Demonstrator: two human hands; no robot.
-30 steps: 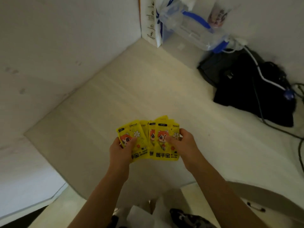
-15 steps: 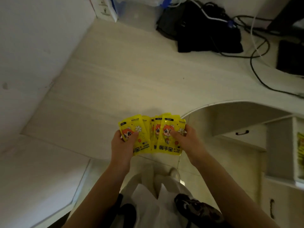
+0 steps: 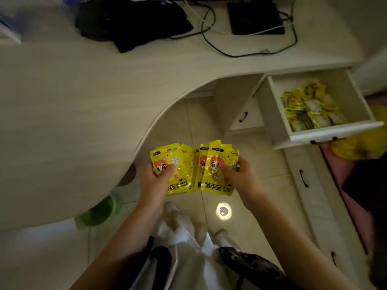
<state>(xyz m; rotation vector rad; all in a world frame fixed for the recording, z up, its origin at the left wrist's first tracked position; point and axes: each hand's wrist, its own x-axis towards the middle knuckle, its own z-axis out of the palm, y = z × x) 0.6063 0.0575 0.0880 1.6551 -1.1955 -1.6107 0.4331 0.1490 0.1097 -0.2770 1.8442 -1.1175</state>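
Observation:
Several yellow hand-warmer packets (image 3: 188, 164), printed with a red-haired cartoon face, are fanned out in front of me above the tiled floor. My left hand (image 3: 156, 181) grips the left side of the fan, thumb on the front packet. My right hand (image 3: 238, 176) holds the right side, thumb pressed on the front packet's face. At the right, an open white drawer (image 3: 326, 133) holds several more yellow packets (image 3: 310, 107).
A pale curved desk (image 3: 83, 101) fills the left and top, with a black bag (image 3: 138, 19), cables (image 3: 247, 49) and a black device (image 3: 255, 17) at its back. Closed drawers (image 3: 303, 178) run down the right. A green bin (image 3: 98, 212) stands under the desk edge.
My view has swung right and down, from the desk top to the floor and the open drawer. Both hands keep the same hold on the fanned packets.

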